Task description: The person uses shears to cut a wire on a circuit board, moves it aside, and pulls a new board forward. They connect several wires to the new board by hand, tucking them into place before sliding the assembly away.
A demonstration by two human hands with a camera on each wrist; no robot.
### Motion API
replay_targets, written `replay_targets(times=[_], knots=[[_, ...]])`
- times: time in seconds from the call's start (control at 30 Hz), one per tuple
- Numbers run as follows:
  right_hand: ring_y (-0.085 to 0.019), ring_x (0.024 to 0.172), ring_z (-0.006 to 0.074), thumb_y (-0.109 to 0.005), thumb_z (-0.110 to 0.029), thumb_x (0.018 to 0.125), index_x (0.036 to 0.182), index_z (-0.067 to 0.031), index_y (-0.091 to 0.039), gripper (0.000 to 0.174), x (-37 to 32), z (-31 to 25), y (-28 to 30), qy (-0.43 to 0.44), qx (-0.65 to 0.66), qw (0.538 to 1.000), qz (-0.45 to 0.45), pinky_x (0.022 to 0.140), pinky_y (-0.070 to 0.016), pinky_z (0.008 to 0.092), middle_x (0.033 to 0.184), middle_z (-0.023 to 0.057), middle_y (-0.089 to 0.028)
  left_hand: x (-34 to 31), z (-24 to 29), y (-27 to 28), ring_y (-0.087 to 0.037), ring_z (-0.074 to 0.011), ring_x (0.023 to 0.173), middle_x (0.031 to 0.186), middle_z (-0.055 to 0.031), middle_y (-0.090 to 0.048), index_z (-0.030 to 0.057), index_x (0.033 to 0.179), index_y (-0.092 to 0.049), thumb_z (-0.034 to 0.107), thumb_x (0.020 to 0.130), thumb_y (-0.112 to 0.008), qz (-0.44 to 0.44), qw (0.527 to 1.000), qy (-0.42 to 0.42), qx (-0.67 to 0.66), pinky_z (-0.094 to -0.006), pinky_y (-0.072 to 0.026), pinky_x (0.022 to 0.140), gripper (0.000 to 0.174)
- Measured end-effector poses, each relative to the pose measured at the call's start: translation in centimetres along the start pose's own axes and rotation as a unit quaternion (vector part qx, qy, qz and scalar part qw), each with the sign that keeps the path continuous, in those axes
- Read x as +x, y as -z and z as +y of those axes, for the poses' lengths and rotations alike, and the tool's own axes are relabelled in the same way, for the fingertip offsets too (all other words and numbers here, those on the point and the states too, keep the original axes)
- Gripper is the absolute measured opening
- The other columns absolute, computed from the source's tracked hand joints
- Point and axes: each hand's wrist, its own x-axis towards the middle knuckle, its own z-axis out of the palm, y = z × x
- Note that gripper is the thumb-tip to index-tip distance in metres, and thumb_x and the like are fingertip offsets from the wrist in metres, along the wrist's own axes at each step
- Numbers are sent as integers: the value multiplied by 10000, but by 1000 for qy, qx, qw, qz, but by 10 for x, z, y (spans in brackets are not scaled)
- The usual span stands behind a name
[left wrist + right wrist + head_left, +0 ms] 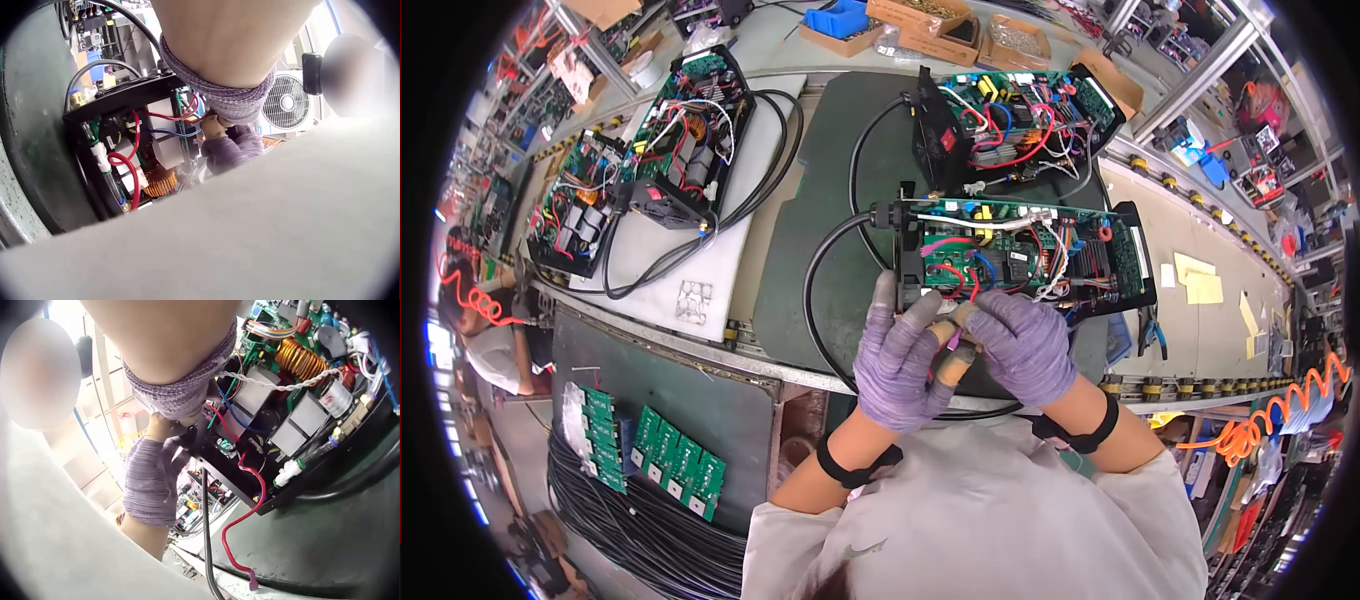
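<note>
Purple-gloved, my left hand (pixel 905 360) and right hand (pixel 1022 345) meet at the front edge of an open electronics unit (pixel 1040 262), bare fingertips close together. Each hand pinches wiring at this edge; the fingers partly hide the wire ends. A blue wire (pixel 172 132) and red wires run from the unit towards the fingertips. Another red wire (pixel 232 545) hangs out over the side, its pink-purple terminal (pixel 253 580) loose below the hands. Inside the unit are grey blocks, a copper coil (pixel 300 359) and a twisted white wire (pixel 284 385).
A second open unit (pixel 1020 125) stands behind, with more units (pixel 685 140) on a white board at left. A black cable (pixel 812 310) loops beside the work. Pliers (pixel 1152 335) lie at right. Green circuit boards (pixel 680 460) and bundled black cables (pixel 630 540) occupy the lower left.
</note>
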Motion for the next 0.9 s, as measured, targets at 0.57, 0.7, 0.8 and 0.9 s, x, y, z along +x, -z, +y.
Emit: replay_targets(times=[0.57, 0.7, 0.8, 0.9], knots=[[-654, 761, 192, -649, -227, 778, 1079, -166, -651, 307, 12, 16, -15, 49, 43, 996, -55, 527, -517, 345, 979, 18, -651, -20, -17, -1, -380, -290, 1225, 1287, 16, -520, 200, 942, -721, 363, 806, -762, 92, 961, -61, 254, -390, -351, 966, 216], [-648, 716, 184, -650, -239, 783, 1078, -178, -661, 302, 9, 24, -21, 80, 86, 993, 30, 516, -502, 342, 968, 14, -661, -12, -6, 1, -383, -292, 1218, 1288, -21, -508, 171, 892, -714, 395, 819, -749, 52, 963, -38, 261, -393, -339, 977, 238], [-642, 694, 175, -653, -254, 781, 1058, -174, -666, 289, 4, 26, -21, 95, 60, 993, 34, 493, -479, 335, 948, 8, -660, -9, -3, 1, -408, -293, 1213, 1213, -22, -550, 149, 1061, -643, 407, 810, -762, 54, 966, -43, 249, -378, -397, 958, 379], [-635, 678, 172, -666, -250, 756, 1013, -165, -669, 271, 10, 14, -13, 54, 18, 998, 1, 481, -456, 331, 894, 2, -651, -4, -15, -15, -469, -286, 1159, 1209, -74, -506, 118, 1192, -560, 410, 754, -818, 226, 962, -48, 144, -390, -446, 902, 586]])
